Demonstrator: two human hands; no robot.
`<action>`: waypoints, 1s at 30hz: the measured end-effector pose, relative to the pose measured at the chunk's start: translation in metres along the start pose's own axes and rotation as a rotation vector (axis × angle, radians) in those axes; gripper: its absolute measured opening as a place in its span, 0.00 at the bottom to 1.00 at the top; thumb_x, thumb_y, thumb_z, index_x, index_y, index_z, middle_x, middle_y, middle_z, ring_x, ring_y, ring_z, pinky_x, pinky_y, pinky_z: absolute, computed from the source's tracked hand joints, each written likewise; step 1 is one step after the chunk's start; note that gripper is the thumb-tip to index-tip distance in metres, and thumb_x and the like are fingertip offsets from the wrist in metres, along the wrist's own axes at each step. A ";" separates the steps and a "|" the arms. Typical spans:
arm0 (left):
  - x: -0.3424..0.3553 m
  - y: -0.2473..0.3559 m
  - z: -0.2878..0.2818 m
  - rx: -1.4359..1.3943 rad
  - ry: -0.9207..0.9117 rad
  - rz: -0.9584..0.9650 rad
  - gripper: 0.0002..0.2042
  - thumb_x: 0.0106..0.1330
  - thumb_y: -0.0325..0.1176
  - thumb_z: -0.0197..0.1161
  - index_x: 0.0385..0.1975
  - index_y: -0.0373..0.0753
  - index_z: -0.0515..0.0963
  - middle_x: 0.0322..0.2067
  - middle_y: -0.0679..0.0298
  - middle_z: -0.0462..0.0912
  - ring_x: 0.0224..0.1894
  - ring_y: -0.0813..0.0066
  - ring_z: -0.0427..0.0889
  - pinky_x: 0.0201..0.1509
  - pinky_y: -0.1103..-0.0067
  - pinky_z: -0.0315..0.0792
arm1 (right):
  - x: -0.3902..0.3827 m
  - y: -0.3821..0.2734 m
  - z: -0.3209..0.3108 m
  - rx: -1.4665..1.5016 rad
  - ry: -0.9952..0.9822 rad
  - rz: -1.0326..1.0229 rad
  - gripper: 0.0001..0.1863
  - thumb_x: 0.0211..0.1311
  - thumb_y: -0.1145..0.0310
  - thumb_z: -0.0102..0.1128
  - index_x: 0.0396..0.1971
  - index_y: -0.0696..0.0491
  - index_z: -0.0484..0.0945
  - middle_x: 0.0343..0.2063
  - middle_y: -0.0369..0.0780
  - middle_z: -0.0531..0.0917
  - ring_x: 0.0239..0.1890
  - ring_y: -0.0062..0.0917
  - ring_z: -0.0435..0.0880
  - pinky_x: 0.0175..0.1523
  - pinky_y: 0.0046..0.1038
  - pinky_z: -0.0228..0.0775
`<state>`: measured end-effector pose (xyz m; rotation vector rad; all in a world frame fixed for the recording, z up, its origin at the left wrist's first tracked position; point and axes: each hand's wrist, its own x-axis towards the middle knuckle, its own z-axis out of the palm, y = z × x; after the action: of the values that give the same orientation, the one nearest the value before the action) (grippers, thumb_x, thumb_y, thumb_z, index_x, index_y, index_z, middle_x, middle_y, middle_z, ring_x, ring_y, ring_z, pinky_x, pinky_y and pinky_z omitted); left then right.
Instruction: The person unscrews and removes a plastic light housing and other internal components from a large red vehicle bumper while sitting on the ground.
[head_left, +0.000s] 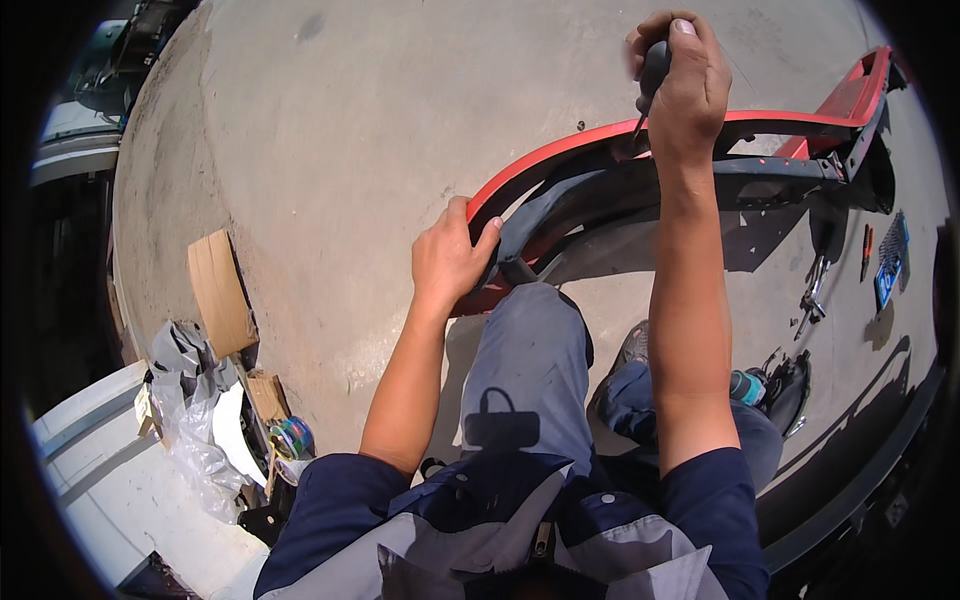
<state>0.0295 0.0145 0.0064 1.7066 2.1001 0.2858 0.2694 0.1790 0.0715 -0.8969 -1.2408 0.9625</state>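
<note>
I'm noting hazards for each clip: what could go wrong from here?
The screwdriver in the right hand points down at the rim of the curved red panel, so a slip might scratch it. The left hand holds only one end, so the panel could shift under force.

Your bumper (pixel 600 190): red plastic outside, glossy; dark inside, matt | your trousers (pixel 525 360): matt cloth | wrap (pixel 195 440): shiny crinkled plastic
</note>
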 end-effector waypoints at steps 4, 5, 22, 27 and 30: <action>0.003 0.007 0.001 -0.004 -0.014 0.013 0.23 0.68 0.52 0.61 0.49 0.36 0.75 0.37 0.46 0.87 0.41 0.43 0.85 0.45 0.59 0.77 | 0.017 0.037 -0.036 -0.022 -0.105 0.285 0.24 0.79 0.51 0.37 0.39 0.53 0.80 0.24 0.35 0.80 0.20 0.18 0.73 0.26 0.21 0.68; 0.002 0.006 0.000 0.001 -0.009 0.012 0.23 0.68 0.52 0.61 0.49 0.36 0.75 0.38 0.46 0.87 0.41 0.43 0.85 0.45 0.59 0.77 | 0.020 0.046 -0.036 -0.047 -0.112 0.337 0.28 0.80 0.47 0.35 0.38 0.52 0.81 0.23 0.35 0.80 0.18 0.19 0.73 0.24 0.22 0.70; 0.004 -0.001 -0.001 0.014 -0.040 -0.011 0.26 0.69 0.52 0.61 0.54 0.35 0.74 0.37 0.47 0.87 0.41 0.45 0.86 0.45 0.60 0.78 | 0.015 0.034 -0.020 0.299 -0.070 -0.011 0.25 0.79 0.49 0.47 0.47 0.59 0.78 0.31 0.40 0.81 0.32 0.26 0.79 0.37 0.25 0.71; 0.005 0.002 -0.006 0.017 -0.068 -0.027 0.27 0.68 0.52 0.61 0.56 0.35 0.74 0.38 0.47 0.87 0.41 0.45 0.86 0.45 0.60 0.78 | -0.001 0.020 -0.003 0.088 0.089 -0.137 0.27 0.80 0.48 0.46 0.38 0.59 0.79 0.31 0.42 0.80 0.36 0.28 0.78 0.44 0.27 0.70; 0.005 0.003 -0.004 0.014 -0.059 -0.008 0.26 0.68 0.51 0.61 0.55 0.35 0.74 0.38 0.47 0.87 0.42 0.45 0.86 0.46 0.60 0.78 | 0.025 0.031 -0.033 0.472 -0.366 0.090 0.29 0.80 0.45 0.43 0.36 0.59 0.79 0.27 0.40 0.77 0.29 0.24 0.74 0.37 0.25 0.65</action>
<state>0.0290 0.0200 0.0105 1.6941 2.0710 0.2162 0.3010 0.2124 0.0475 -0.4161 -1.2038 1.4636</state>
